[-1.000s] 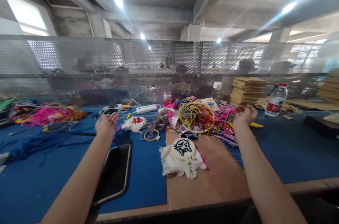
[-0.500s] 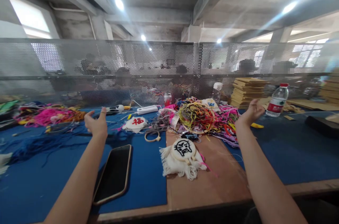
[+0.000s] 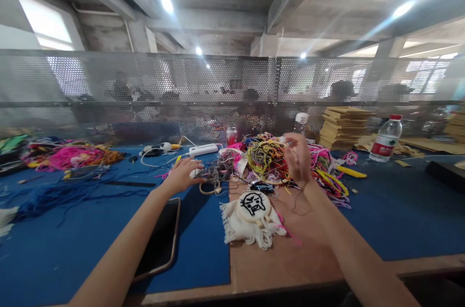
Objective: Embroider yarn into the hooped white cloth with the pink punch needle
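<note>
My left hand point(image 3: 183, 175) is spread, palm down, over the spot of the white hoop piece with the red character, hiding most of it. A small wooden embroidery hoop point(image 3: 209, 188) lies just right of its fingers. My right hand point(image 3: 298, 159) is raised in front of the tangled yarn pile point(image 3: 267, 157), its fingers loosely bent and apart, with nothing visible in them. Between my forearms lies a white fringed cloth point(image 3: 236, 229) in a hoop, bearing a black stitched face point(image 3: 253, 204). A phone point(image 3: 162, 244) rests partly under my left forearm.
A water bottle point(image 3: 387, 140) and stacked brown packets point(image 3: 343, 128) stand at the right. Behind the yarn are a drink can point(image 3: 231, 135) and a white power strip point(image 3: 203, 150). More yarn point(image 3: 80, 156) lies left. A perforated metal screen point(image 3: 218, 79) closes off the back.
Both hands have moved inward from the sides: the left to the right over the red-character piece, the right to the left in front of the yarn pile. The black-face piece stays put.
</note>
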### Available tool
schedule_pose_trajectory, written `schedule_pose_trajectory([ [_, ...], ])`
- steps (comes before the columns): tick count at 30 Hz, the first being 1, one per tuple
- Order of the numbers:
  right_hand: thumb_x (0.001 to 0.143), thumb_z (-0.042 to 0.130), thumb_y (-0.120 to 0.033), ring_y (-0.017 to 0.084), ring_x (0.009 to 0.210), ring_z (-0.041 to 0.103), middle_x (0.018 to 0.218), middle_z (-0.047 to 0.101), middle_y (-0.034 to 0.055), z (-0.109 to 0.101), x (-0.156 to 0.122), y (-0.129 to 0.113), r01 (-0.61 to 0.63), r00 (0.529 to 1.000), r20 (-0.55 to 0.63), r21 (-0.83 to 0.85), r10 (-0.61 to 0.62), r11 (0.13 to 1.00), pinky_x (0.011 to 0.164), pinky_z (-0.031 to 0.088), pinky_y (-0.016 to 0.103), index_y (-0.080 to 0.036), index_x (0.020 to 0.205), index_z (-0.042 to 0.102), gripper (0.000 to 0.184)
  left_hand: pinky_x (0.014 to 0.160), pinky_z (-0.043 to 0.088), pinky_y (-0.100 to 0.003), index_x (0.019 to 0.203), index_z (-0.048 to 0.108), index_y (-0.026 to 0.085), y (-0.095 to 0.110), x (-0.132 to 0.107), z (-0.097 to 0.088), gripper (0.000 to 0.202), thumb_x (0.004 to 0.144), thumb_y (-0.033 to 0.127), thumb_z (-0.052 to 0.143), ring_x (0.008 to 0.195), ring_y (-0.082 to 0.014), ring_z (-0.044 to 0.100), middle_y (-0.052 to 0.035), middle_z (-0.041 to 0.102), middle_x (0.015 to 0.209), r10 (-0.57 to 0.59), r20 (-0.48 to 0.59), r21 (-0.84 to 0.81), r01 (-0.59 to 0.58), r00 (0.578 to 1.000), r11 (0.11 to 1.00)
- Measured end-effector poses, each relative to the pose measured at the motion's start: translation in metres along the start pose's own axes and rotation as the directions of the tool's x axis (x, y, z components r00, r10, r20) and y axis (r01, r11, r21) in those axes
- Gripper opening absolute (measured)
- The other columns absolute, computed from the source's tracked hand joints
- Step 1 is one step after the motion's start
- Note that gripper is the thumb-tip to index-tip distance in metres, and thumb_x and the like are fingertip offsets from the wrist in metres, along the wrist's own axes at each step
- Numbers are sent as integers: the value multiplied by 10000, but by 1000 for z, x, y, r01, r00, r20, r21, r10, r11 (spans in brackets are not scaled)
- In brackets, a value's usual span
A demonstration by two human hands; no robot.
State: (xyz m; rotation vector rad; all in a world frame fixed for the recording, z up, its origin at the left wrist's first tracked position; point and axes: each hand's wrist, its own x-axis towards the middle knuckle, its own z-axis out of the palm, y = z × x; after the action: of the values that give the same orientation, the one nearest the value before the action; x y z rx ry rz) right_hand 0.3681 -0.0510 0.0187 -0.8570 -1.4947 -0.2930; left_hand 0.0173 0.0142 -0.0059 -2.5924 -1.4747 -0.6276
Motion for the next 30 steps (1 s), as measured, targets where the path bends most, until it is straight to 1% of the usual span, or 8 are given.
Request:
schedule_pose_trajectory([
  [3,810,485,-295,167,856,541,933,595,64,25,-17,-18,139,871,469,54,-148,989,773,427,313,-181,976,556,213,946,293,-399,880,668,252,-1,0,0,335,620,460,632,1119,-290,462,-81,626,1068,14,75,-21,-12,997,1000],
  [5,804,505,-265,172,890,536,937,617,68,41,-29,-22,209,758,614,90,-220,974,800,411,320,-178,979,579,209,869,358,-360,797,685,256,-2,1,-1,259,601,419,640,982,-273,542,-67,662,938,0,115,-46,5,993,999],
  [9,818,471,-180,163,873,532,911,629,80,60,-49,-16,237,612,770,42,-183,971,772,397,288,-158,1000,603,225,726,402,-305,657,683,254,-2,1,-2,133,584,348,624,763,-235,578,-39,671,754,-71,172,-85,86,983,993],
  [15,836,441,-190,162,804,524,843,620,75,61,-53,-10,232,474,877,-212,80,949,690,354,242,-161,941,623,212,702,394,-273,745,690,220,2,0,-10,208,658,357,560,807,-225,583,-43,679,807,-156,182,15,156,971,988],
  [21,797,452,-127,170,840,500,841,615,64,60,-48,-13,264,512,856,-235,70,935,744,334,259,-173,880,640,210,665,391,-271,799,692,209,2,0,-18,271,703,383,508,815,-235,586,-59,679,856,-315,-32,42,316,948,948],
  [25,806,419,-148,167,805,502,821,617,53,55,-38,-9,40,724,678,-224,126,974,729,346,270,-185,819,627,212,592,382,-264,747,684,176,-7,2,-17,282,650,409,560,681,-209,575,-44,653,676,-486,-199,-232,441,851,867],
  [28,787,417,-191,133,621,491,660,569,0,47,-25,3,-334,861,411,7,302,943,595,363,243,-196,800,582,166,577,391,-245,676,665,146,-18,3,-15,210,561,321,645,619,-167,555,-18,627,611,-660,-231,-669,376,715,641],
  [30,739,440,-194,106,469,418,503,464,-52,38,-14,18,-544,838,236,286,492,789,484,332,215,-197,756,548,109,568,404,-228,636,636,126,-25,4,-14,147,528,221,666,591,-138,547,-12,618,600,-777,-150,-887,264,611,378],
])
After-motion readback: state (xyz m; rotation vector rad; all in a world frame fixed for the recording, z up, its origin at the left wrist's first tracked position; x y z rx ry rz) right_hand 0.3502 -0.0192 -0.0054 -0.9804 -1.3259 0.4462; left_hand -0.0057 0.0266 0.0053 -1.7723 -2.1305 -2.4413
